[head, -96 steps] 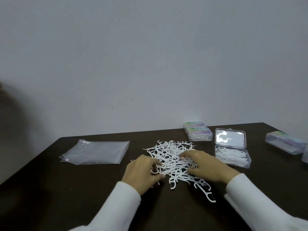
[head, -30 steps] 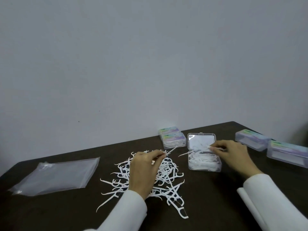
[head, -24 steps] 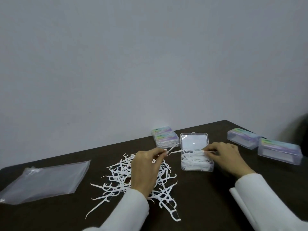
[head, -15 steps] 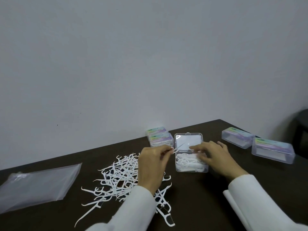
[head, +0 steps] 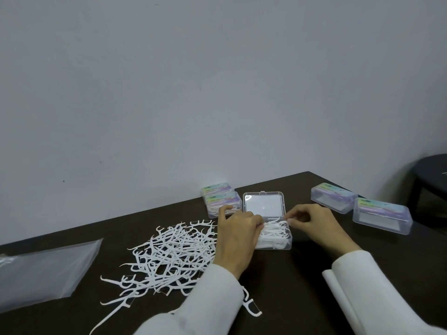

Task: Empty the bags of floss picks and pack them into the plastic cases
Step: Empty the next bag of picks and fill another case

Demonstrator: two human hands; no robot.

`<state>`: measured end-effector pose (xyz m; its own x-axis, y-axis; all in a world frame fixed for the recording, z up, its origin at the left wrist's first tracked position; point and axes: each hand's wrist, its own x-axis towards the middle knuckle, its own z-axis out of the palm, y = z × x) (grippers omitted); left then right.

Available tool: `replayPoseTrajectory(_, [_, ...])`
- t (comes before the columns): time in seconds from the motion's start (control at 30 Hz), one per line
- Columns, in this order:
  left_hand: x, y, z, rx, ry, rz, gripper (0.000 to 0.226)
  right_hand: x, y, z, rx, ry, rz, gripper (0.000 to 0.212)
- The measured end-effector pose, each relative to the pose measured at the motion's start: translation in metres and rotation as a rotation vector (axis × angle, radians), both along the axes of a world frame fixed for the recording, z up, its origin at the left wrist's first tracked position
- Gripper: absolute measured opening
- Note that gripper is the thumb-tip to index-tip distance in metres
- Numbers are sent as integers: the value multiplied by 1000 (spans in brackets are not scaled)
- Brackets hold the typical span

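Both hands point(head: 235, 234) crowd the open case's point(head: 273, 238) rim.

One head-worn view looks forward and down, close over the dark tabletop point(head: 302, 281), facing the wall point(head: 217, 81).

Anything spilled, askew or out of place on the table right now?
Nothing alarming. The loose floss picks lie in a heap left of the open case, as the job expects. One stray pick sits apart near the left sleeve, and the empty bag lies flat at far left.
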<state>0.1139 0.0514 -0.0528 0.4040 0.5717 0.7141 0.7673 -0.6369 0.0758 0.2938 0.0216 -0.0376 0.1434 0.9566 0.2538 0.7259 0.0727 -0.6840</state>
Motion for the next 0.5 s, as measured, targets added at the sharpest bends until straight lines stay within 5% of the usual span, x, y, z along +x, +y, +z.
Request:
replayPoseTrajectory(0.23, [0,-3,1,-208,-64,-107,23,0,1,-1,-12,-9,-3,9])
replayPoseTrajectory(0.5, [5,-6,-2,-457,-418,-180,26,-3,-1,0,28,23,-9,8])
